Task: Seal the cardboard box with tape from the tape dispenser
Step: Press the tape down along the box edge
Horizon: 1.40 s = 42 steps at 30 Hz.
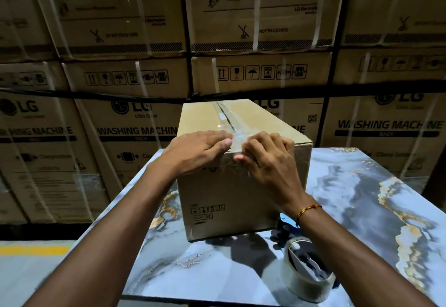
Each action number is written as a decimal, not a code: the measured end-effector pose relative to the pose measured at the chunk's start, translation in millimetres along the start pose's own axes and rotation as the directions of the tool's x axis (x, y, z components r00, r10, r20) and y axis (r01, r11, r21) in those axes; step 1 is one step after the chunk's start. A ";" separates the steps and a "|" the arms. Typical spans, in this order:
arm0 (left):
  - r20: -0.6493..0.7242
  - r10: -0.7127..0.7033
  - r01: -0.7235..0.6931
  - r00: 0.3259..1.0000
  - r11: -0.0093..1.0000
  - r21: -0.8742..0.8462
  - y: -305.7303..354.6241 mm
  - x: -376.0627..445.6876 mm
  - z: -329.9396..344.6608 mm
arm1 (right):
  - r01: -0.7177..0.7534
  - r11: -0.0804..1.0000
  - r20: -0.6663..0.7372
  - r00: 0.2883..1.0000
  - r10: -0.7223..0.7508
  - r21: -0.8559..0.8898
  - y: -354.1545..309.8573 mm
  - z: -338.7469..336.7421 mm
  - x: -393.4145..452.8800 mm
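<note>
A tall brown cardboard box (231, 195) stands on a marble-patterned table (362, 210). Clear tape (230, 123) runs along its top seam and over the near top edge. My left hand (200, 152) lies flat on the box's near top edge, left of the seam, fingers together and pressing down. My right hand (268, 159) rests on the same edge right of the seam, with fingertips on the tape where it folds onto the front face. Neither hand grips anything. The tape dispenser (306, 265), with its clear roll, lies on the table at the front right, under my right forearm.
A wall of large strapped washing-machine cartons (135, 123) rises right behind the table. The table's front edge (193, 298) is close to me. Grey floor with a yellow line (33, 250) shows at the lower left.
</note>
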State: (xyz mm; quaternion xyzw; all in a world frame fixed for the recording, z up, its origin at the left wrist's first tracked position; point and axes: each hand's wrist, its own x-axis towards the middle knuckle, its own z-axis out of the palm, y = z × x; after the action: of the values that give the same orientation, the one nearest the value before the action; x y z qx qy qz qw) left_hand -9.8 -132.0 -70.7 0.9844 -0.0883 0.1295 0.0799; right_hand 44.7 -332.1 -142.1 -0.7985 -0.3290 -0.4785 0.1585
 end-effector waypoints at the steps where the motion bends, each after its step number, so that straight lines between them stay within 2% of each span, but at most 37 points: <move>1: 0.001 0.006 -0.006 1.000 1.000 0.003 -0.1 0.2 0.5 | 0.018 1.000 0.015 1.000 -0.018 -0.002 1.5 -0.4 -2.3; 9: -0.005 0.006 -0.006 1.000 1.000 -0.006 -1.6 0.3 -0.3 | 0.122 0.991 0.199 0.974 -0.111 -0.045 10.9 -12.4 -7.8; 15: -0.003 0.016 -0.016 1.000 1.000 -0.013 -2.4 -0.6 1.2 | -0.069 0.996 0.165 0.983 0.078 -0.060 23.4 -20.8 -8.5; 19: -0.015 0.015 -0.015 1.000 1.000 -0.015 -1.6 0.3 1.9 | -0.028 0.996 0.197 0.979 0.045 -0.089 23.3 -19.2 -12.5; 24: -0.073 0.042 -0.038 0.996 0.998 0.047 -1.2 0.4 3.7 | 0.056 0.996 0.343 0.939 -0.031 -0.064 35.8 -31.0 -12.8; 28: -0.313 0.168 -0.094 0.935 0.967 0.237 10.1 -5.5 11.9 | -0.054 0.997 0.298 0.954 0.033 0.061 38.8 -38.4 -1.8; 30: -0.380 0.160 -0.067 0.911 0.967 0.247 19.6 -10.3 23.5 | -0.116 0.989 0.266 0.960 0.090 0.086 37.1 -37.6 2.7; 33: -0.398 0.060 0.040 0.915 0.970 0.239 33.5 -15.8 35.1 | -0.187 0.976 0.235 0.959 0.157 0.112 29.9 -32.3 5.6; 35: -0.408 0.054 0.067 0.911 0.959 0.277 36.1 -16.8 37.3 | -0.221 0.966 0.225 0.956 0.187 0.134 27.3 -29.4 6.3; 42: -0.408 0.148 0.000 0.901 0.940 0.341 19.8 -17.0 41.9 | -0.175 0.965 0.217 0.967 0.131 0.197 37.6 -27.0 1.4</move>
State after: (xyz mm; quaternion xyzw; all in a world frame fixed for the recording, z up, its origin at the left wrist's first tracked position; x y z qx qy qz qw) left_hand -19.7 -156.2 -112.6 0.9270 -0.0834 0.3580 -0.0749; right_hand 52.7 -374.5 -125.3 -0.8443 -0.3301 -0.3430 0.2462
